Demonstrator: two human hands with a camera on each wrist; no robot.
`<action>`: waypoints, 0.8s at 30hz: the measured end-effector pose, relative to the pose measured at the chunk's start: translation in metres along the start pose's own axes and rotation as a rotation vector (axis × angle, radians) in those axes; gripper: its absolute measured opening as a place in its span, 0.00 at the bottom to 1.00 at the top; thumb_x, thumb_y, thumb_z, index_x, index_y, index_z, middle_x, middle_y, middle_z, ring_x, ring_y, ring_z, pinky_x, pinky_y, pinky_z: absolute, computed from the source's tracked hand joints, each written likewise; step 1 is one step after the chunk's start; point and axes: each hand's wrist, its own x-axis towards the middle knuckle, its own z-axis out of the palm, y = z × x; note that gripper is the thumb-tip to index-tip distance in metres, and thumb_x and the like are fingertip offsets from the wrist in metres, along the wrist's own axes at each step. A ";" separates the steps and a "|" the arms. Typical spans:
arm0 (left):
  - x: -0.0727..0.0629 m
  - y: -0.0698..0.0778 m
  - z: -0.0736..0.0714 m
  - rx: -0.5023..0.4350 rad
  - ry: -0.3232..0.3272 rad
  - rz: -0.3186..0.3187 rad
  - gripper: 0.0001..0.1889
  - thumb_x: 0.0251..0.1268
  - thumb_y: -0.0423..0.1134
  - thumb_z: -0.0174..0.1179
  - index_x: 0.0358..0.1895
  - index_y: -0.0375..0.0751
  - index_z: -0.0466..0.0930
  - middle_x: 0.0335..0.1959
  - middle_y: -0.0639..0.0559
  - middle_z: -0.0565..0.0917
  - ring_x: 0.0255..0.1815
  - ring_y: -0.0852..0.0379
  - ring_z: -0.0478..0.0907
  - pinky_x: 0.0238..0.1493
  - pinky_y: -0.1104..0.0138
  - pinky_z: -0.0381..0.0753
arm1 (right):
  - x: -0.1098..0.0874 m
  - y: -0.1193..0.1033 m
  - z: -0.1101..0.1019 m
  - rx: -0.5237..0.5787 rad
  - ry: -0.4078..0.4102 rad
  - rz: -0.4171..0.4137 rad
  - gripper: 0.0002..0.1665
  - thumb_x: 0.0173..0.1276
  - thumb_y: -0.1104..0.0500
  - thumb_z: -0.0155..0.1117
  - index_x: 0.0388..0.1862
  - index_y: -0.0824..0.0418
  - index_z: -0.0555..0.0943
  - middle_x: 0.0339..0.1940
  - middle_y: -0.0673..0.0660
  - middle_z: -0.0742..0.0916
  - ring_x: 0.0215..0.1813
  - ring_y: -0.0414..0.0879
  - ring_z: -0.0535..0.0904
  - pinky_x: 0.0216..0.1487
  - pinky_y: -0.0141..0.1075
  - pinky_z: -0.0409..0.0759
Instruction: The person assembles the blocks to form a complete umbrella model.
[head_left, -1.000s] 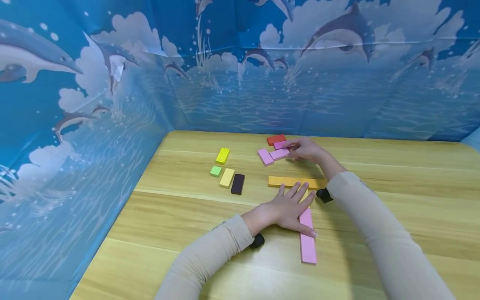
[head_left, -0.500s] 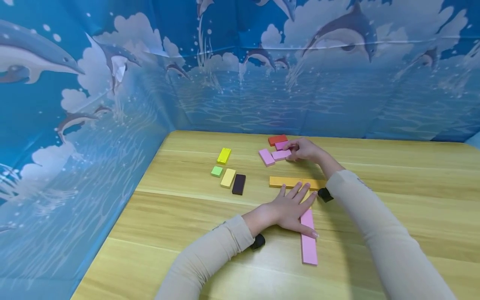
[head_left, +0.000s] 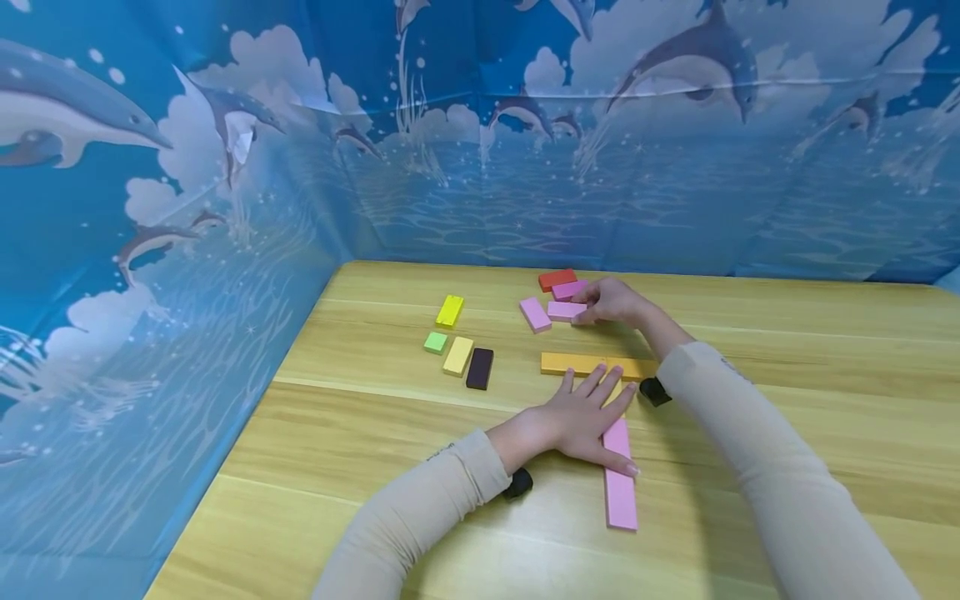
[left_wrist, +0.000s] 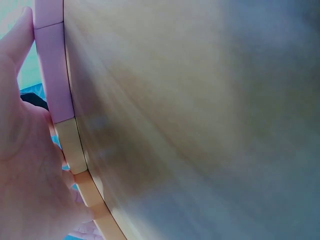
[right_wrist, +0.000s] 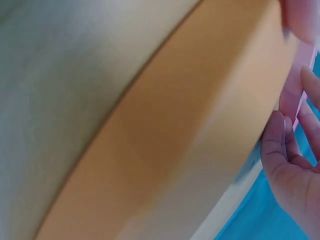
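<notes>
My left hand [head_left: 585, 421] lies spread, palm down, across a column of blocks: a long pink strip [head_left: 620, 492], with a pale yellow block [left_wrist: 71, 145] above it in the left wrist view. Its fingertips reach the orange bar [head_left: 573, 364] across the top, forming a T. Further back, my right hand [head_left: 615, 302] pinches the right end of a light pink block [head_left: 566, 312] between thumb and fingers; the right wrist view also shows the pink block [right_wrist: 292, 95] by the fingers. A magenta-pink block [head_left: 568, 290] and a red block [head_left: 557, 280] lie just behind.
Another pink block [head_left: 536, 315] lies slanted to the left of the pinched one. Yellow [head_left: 450, 311], green [head_left: 436, 342], cream [head_left: 458, 356] and dark brown blocks [head_left: 480, 368] lie on the left. A blue dolphin-print curtain [head_left: 480, 183] borders the wooden table [head_left: 337, 467].
The pinched light pink block has turned to lie straighter and slid slightly right, leaving a small gap from the slanted pink block. My left hand keeps its place.
</notes>
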 end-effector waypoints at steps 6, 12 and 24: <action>-0.001 0.001 -0.001 0.001 0.000 -0.005 0.55 0.51 0.79 0.39 0.73 0.55 0.23 0.73 0.52 0.23 0.72 0.54 0.20 0.70 0.50 0.33 | -0.001 0.002 0.002 -0.014 0.028 -0.001 0.23 0.56 0.63 0.70 0.50 0.71 0.78 0.37 0.60 0.76 0.40 0.50 0.66 0.38 0.36 0.68; 0.000 0.001 -0.001 0.003 -0.005 -0.009 0.55 0.51 0.79 0.38 0.73 0.55 0.23 0.73 0.52 0.23 0.72 0.54 0.19 0.70 0.50 0.32 | -0.003 0.002 0.003 -0.005 0.047 -0.009 0.22 0.53 0.64 0.73 0.46 0.71 0.77 0.38 0.61 0.77 0.40 0.51 0.68 0.40 0.37 0.70; 0.000 0.001 0.000 0.000 -0.007 -0.011 0.55 0.51 0.80 0.38 0.73 0.56 0.23 0.73 0.53 0.22 0.72 0.54 0.19 0.69 0.50 0.31 | -0.013 0.000 -0.003 0.341 -0.035 0.201 0.27 0.61 0.68 0.64 0.59 0.74 0.71 0.61 0.69 0.71 0.42 0.42 0.79 0.51 0.38 0.77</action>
